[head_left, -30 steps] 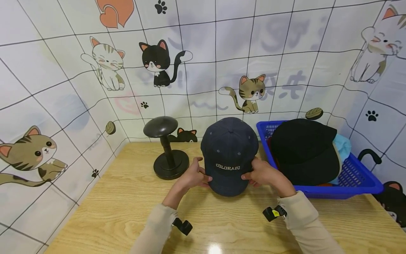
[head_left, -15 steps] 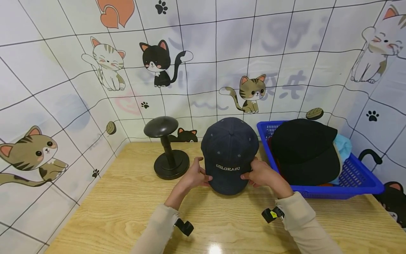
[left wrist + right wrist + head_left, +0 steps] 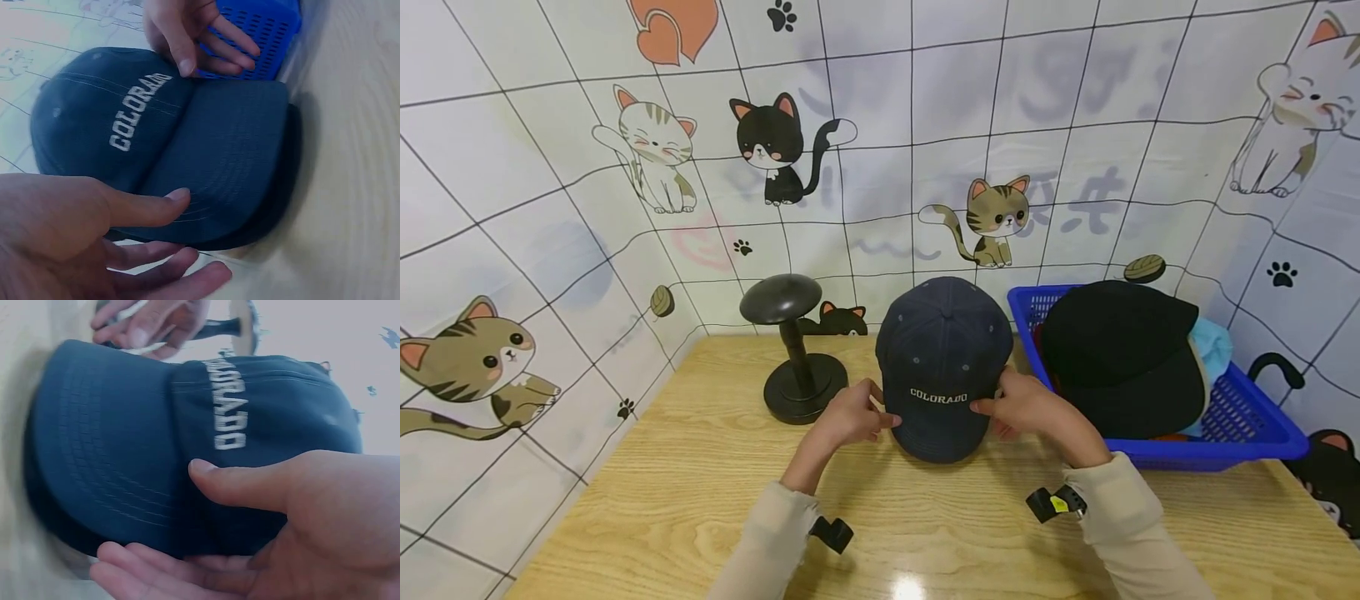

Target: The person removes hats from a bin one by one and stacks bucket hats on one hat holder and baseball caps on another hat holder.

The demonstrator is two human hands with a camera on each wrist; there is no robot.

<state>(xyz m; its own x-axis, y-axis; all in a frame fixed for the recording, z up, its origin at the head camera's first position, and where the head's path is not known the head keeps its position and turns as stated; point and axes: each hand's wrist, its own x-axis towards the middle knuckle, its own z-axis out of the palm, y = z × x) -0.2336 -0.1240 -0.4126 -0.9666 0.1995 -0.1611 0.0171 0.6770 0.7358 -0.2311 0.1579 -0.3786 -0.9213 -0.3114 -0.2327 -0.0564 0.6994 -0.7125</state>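
A navy baseball cap [image 3: 945, 342] with "COLORADO" stitched on its front stands in the middle of the table, brim toward me. My left hand [image 3: 853, 414] holds the brim's left side, thumb on top and fingers underneath, as the left wrist view shows. On the opposite side, my right hand [image 3: 1028, 408] has its thumb [image 3: 228, 484] where brim meets crown, and its fingers pass under the brim. A second dark edge shows below the brim [image 3: 234, 162]; I cannot tell what it belongs to. Whatever supports the crown is hidden.
To the left stands a black hat stand [image 3: 781, 298] with a domed top and round base. A blue plastic basket [image 3: 1247, 446] on the right holds a black cap [image 3: 1120, 358] and light-blue cloth [image 3: 1210, 346]. Cat-printed cloth covers the walls behind the wooden table [image 3: 700, 483].
The cap stays almost in place. My right wrist has shifted slightly right, and my left hand has lowered a little along the brim's side.
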